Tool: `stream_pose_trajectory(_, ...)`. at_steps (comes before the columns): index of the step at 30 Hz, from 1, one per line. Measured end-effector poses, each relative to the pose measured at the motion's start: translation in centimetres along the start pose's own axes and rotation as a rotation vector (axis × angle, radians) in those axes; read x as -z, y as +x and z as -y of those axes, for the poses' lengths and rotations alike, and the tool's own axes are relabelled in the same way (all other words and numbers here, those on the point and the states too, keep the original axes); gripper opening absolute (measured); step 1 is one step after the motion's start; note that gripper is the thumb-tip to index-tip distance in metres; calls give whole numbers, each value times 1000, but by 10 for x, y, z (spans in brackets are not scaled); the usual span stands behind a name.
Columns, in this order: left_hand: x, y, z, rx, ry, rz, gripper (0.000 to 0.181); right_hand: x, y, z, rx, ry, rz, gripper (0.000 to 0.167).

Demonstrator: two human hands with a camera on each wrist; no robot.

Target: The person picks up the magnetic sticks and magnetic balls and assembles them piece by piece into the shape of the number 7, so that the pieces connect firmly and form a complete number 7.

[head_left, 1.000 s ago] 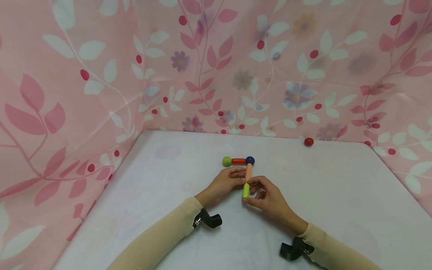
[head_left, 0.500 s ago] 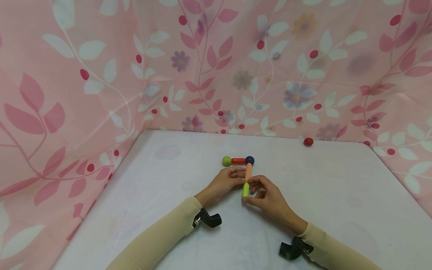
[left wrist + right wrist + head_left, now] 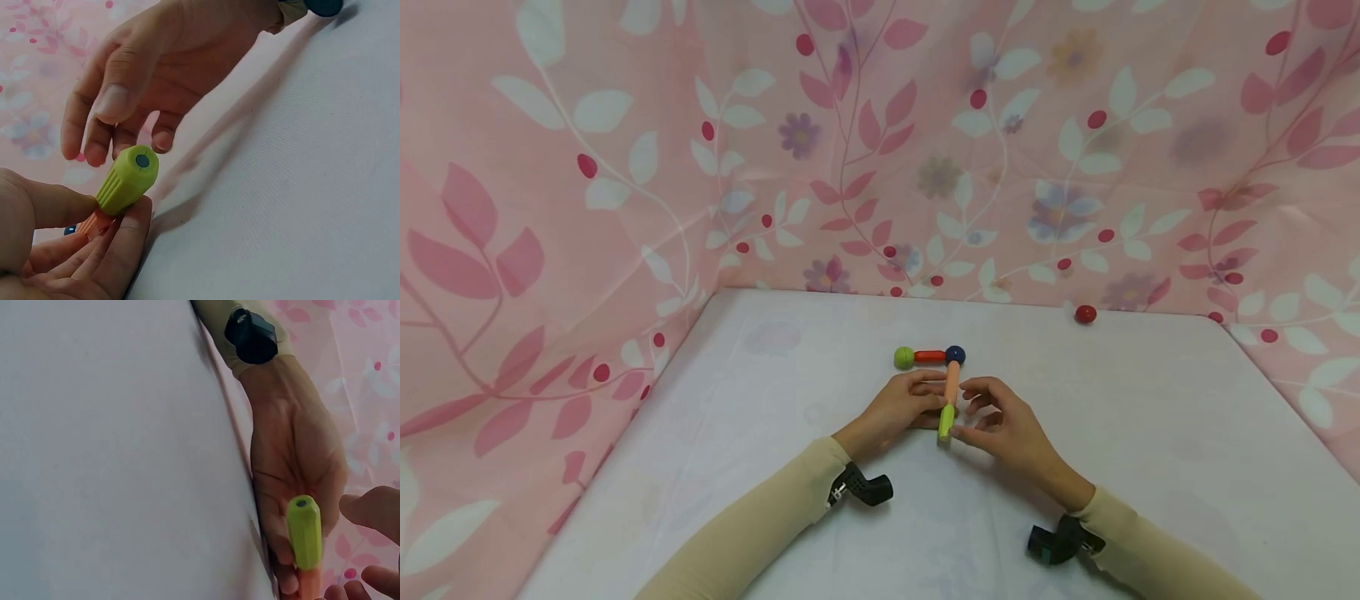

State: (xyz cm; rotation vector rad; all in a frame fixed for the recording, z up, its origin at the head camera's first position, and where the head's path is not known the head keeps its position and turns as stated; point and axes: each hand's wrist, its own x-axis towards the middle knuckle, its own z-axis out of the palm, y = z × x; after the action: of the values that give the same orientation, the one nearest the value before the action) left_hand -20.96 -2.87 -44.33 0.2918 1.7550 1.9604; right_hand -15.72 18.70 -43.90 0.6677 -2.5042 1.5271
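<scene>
My left hand pinches a magnetic building set's rods near where a yellow-green rod meets an orange rod. The green rod's free end, with a dark round magnet at its tip, faces the person. At its far end the orange rod joins a dark blue ball, and from there a red rod runs left to a light green ball. My right hand hovers just right of the green rod, fingers loosely bent, with nothing held. A gap separates it from the rod in the left wrist view.
A red ball lies at the back right edge of the white-covered table. Pink floral cloth hangs behind and along the sides. Each wrist carries a small black camera.
My right hand has let go of the green rod and drawn back slightly to the right. The rod's near end has shifted a little; the left hand keeps its pinch.
</scene>
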Motion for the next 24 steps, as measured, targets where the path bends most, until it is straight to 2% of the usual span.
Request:
stream_pose_trajectory(7,1,0,1,18,-11,6,44,28,11,0,-59,-42,-49,51)
stream_pose_trajectory(11,1,0,1,25,-21,7,44,46,20,-3,-64,-89,-80,47)
stream_pose_trajectory(15,1,1,2,37,-47,-16,50,64,29,-11,-72,-150,-123,45)
stream_pose_trajectory(20,-1,2,3,36,-104,-31,60,86,39,-19,-76,-167,-169,39)
stream_pose_trajectory(24,-2,2,3,35,-110,-37,63,102,47,-24,-80,-180,-196,34)
